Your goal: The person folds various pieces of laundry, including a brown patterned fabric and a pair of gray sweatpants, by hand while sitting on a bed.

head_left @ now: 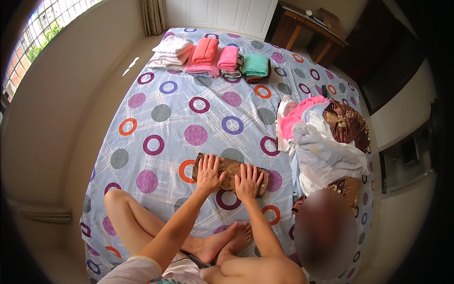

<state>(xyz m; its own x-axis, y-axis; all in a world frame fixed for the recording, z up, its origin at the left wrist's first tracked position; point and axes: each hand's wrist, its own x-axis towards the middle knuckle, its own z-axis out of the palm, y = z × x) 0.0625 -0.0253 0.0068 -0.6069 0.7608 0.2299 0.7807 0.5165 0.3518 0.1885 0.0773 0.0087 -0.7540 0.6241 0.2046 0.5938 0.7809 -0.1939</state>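
Fingers [208, 163] on both hands are spread wide and flat, not gripping anything. The left hand [208, 178] rests on the left part of the folded brown cloth [231, 169], and the right hand [247, 184] on its right part. This looks like the smoothing step. The next move seems to need soft, even hands so the folds don't slip. The cloth is a long, neat bundle with a swirly gold-brown pattern. It lies on the spotted sheet [177, 130], left of the messy clothes heap [321, 154].
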